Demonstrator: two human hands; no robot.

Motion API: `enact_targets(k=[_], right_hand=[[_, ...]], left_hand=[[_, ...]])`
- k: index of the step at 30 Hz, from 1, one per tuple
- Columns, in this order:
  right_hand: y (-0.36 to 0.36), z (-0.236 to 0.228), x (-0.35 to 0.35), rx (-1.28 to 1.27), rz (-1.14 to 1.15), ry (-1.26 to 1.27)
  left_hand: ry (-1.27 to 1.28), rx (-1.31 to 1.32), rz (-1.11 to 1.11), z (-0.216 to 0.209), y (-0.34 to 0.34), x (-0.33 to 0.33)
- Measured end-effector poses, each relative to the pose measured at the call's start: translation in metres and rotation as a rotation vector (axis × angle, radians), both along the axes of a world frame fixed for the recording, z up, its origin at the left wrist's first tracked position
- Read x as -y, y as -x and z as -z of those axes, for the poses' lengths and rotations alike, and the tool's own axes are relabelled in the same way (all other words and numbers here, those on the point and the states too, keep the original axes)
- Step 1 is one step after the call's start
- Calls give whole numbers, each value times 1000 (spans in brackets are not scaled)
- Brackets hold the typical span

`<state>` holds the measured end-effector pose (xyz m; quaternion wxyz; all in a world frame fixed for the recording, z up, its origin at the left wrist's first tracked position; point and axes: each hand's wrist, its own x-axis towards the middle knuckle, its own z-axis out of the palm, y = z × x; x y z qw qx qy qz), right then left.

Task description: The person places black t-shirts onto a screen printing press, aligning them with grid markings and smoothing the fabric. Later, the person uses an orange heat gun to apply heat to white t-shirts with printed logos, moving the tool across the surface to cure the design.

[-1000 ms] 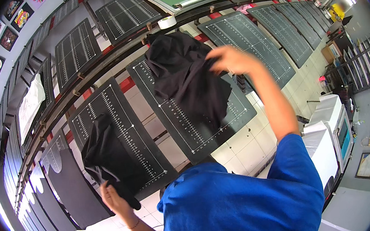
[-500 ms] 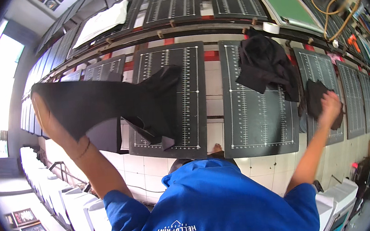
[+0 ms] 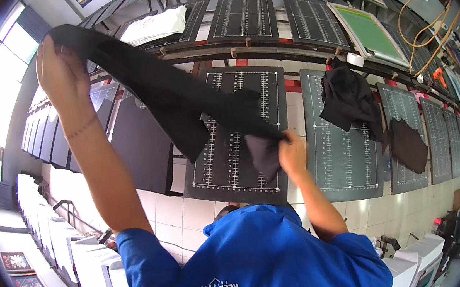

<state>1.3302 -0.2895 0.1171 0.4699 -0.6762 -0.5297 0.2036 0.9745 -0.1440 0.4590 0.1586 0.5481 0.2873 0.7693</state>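
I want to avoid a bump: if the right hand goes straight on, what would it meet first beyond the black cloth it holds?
Probably the marked board under the black cloth, though depth is unclear; the right hand may pass above it.

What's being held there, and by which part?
A black cloth: the left hand holds its raised far end, the right hand its opposite, lower end.

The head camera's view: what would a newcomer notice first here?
First, the black cloth stretched slantwise from the raised left-hand grip to the lower right-hand grip, above a dark ruled board. Then the bright blue shirt at bottom centre, and the green panel in its pale frame at upper right.
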Motion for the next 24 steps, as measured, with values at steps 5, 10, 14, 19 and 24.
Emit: enact_targets(k=[5, 10, 14, 19, 24], right_hand=[[-78, -85, -7, 195, 422, -144], [-75, -177, 19, 251, 242, -283], [-7, -238, 86, 57, -141, 75], [68, -270, 77, -301, -868, 238], [92, -244, 49, -923, -607, -163]], left_hand=[[237, 282, 284, 11, 84, -130], [200, 372, 296, -8, 139, -222], [125, 354, 272, -12, 136, -220], [37, 192, 62, -28, 131, -160], [-90, -77, 4, 36, 0, -71]])
